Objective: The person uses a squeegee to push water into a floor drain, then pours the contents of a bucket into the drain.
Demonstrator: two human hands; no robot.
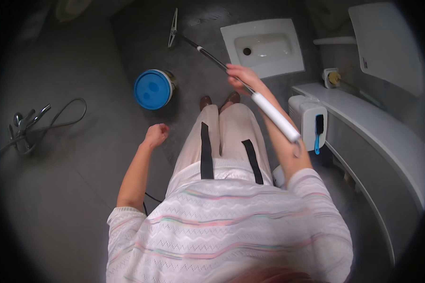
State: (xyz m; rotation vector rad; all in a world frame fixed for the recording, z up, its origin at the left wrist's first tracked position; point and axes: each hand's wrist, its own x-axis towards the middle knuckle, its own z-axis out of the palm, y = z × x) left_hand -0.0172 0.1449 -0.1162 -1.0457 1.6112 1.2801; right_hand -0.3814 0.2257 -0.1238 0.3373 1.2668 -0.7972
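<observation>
My right hand (245,79) grips the dark metal pole of a long-handled floor tool (212,58), just in front of its white grip sleeve. The sleeve lies along my right forearm and ends in a metal hanging loop. At the far end of the pole is a narrow white frame head (173,28); whether it touches the floor I cannot tell. My left hand (157,134) hangs at my left side with its fingers curled and nothing visible in it. Beyond it stands a bucket with a blue lid (153,90).
A white ceramic basin (265,47) lies ahead on the right. Shower fittings with a hose (23,129) are at the left wall. On the right are a long white ledge (372,127), a white container (306,115) and a blue-handled brush (318,134).
</observation>
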